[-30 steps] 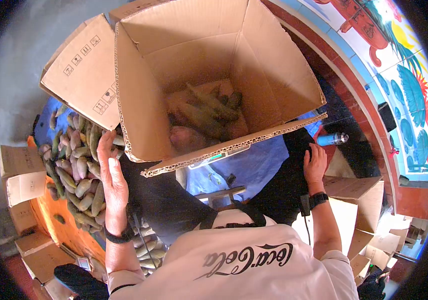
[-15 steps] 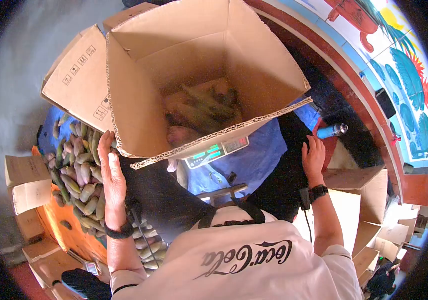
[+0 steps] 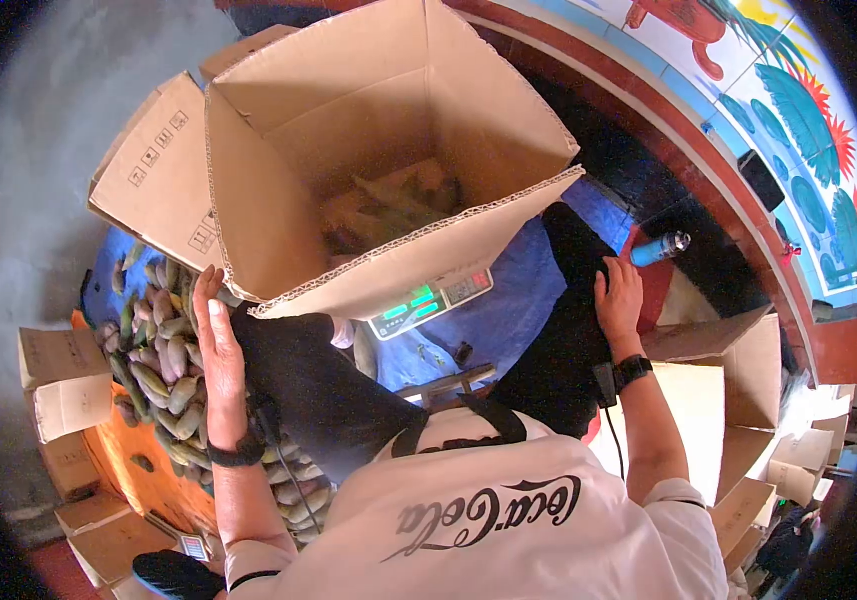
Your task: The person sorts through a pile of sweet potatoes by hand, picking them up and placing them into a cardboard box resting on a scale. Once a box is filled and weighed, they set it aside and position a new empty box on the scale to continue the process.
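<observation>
A tall open cardboard box [image 3: 379, 255] stands in front of me, with elongated green and purplish produce [image 3: 404, 205] at its bottom. Below its near wall shows a digital scale [image 3: 432, 303] with a lit green display. At the box's left near corner, my left hand [image 3: 221, 335] is upright with fingers stretched out, fingertips right beside the cardboard. My right hand [image 3: 621, 300] lies over my right knee, holding nothing, its fingers apart.
A large heap of similar produce [image 3: 164, 370] lies on my left over blue and orange sheeting. A blue bottle [image 3: 660, 249] lies beyond my right hand. More cardboard boxes stand at left [image 3: 67, 375] and right [image 3: 749, 375]. A blue tarp [image 3: 524, 285] spreads between my legs.
The box sits slightly further left in the view, and more of the scale's panel shows below its near wall. Both hands keep nearly the same pose.
</observation>
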{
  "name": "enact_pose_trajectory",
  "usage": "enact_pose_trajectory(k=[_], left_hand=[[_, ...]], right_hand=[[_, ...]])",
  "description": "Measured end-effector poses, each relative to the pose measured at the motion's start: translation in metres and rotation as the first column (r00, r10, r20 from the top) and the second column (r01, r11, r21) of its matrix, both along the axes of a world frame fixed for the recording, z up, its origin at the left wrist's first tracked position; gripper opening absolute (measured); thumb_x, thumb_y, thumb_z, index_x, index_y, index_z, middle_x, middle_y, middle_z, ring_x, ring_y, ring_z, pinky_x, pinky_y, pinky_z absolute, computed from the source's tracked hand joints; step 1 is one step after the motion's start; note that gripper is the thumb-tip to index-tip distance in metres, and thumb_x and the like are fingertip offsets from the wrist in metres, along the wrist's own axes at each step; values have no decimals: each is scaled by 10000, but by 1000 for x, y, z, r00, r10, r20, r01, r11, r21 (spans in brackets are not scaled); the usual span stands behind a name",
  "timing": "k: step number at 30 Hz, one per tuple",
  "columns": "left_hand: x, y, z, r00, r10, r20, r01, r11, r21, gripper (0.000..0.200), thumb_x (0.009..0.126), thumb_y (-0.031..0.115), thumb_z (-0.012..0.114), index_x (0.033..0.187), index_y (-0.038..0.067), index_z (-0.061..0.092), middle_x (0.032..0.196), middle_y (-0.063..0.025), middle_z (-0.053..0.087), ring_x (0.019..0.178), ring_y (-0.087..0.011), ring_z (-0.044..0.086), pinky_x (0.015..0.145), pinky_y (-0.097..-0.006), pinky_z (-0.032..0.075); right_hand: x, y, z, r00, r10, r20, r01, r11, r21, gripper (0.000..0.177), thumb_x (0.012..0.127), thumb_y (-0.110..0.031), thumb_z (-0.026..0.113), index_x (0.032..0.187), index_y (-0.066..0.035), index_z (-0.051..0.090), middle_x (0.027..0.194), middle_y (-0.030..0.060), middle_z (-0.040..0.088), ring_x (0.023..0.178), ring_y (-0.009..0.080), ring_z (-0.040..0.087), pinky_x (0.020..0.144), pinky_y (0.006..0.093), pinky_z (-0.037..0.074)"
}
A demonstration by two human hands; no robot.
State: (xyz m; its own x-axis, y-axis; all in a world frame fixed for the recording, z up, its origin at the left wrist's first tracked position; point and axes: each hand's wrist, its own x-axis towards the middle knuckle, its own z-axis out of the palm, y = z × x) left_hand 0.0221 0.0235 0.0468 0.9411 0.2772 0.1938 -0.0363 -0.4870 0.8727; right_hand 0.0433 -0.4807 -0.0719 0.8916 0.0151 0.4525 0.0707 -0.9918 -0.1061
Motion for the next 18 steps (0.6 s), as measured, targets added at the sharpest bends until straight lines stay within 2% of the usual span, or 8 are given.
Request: enact_pose_trajectory(k=[5,7,10,12,15,17,18], left_hand=[[-2,-2,6,999,16,-28,-17,999,-52,589,916,478,268,1299,32,298,1291,-178,385,1239,-250,314,1023,-389,214],[-2,3,2,1000,13,28,-7,978,-209,589,916,482,263,1294,32,303,1284,-181,392,1239,-254,317,1019,-394,228],[-4,14,-2,997,48,55,-32,961,-273,592,916,485,258,1288,26,307,1274,-184,401,1227,-260,338,1013,-399,245],[-6,21,-4,996,41,79,-20,967,-252,598,916,486,257,1284,16,306,1266,-186,409,1211,-266,363,1009,-395,259],[-13,35,-17,993,100,57,-85,969,-233,611,915,488,270,1290,6,294,1262,-177,418,1189,-263,385,993,-380,281],[-20,49,-37,981,171,-95,-188,958,-216,602,916,479,285,1282,2,319,1246,-168,440,1164,-249,405,963,-358,315],[-24,53,-47,980,174,-98,-192,957,-219,602,916,479,285,1282,2,319,1246,-168,440,1164,-249,405,963,-358,315]], right_hand=[[-2,0,-1,1000,-8,1,8,1000,0,256,787,-152,553,1016,-38,533,992,116,554,928,286,515,799,387,410],[-3,1,1,1000,-7,16,7,1000,5,256,790,-156,549,1018,-40,534,994,112,554,934,281,515,798,384,411],[-4,-1,-3,1000,-24,7,24,1000,-7,258,788,-156,551,1019,-42,535,998,111,554,937,279,514,799,381,411],[-4,0,-1,1000,-23,7,23,1000,-4,258,788,-156,552,1020,-43,535,999,110,553,939,279,513,800,380,410],[-4,1,-1,1000,-20,9,20,1000,-6,258,788,-155,552,1020,-44,535,1001,110,553,940,281,512,802,382,410],[-3,1,-2,1000,-14,10,14,1000,-12,258,787,-153,552,1020,-43,534,1000,111,552,940,282,512,803,385,409],[-3,1,-3,1000,-10,5,10,1000,-9,258,788,-151,550,1021,-42,534,1001,113,552,942,284,511,805,386,408]])
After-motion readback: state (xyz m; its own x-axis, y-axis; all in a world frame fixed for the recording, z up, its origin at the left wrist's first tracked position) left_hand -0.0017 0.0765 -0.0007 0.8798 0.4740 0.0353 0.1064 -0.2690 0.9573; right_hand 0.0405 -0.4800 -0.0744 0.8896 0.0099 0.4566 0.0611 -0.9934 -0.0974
